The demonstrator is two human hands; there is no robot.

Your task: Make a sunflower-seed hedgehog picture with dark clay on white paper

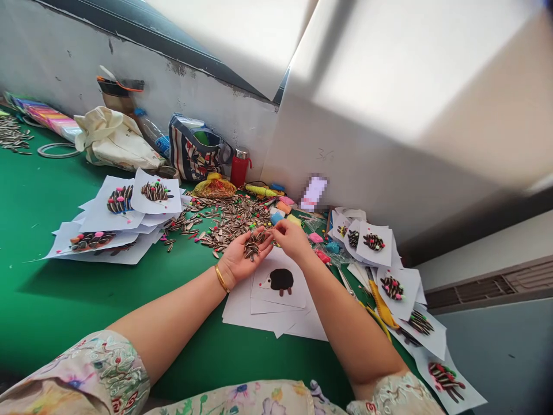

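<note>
My left hand (235,260) is turned palm up, with a small heap of striped sunflower seeds (252,249) resting in it. At its fingertips, my right hand (294,240) is closed in a pinch; what it grips, if anything, is too small to tell. Under both hands lies a stack of white paper (242,314), topped by a sheet with a black hedgehog shape (280,281) that has a red nose and brown legs. Just beyond my hands, a large pile of loose sunflower seeds (237,214) spreads over the green table (181,351).
Finished-looking seed hedgehogs on paper lie in a left stack (121,253) and a right row (425,340). Scissors (345,283) and a yellow-handled tool (381,302) lie right. Coloured clay (277,218), a red bottle (239,168), a striped bag (190,155) and a phone (314,192) stand behind.
</note>
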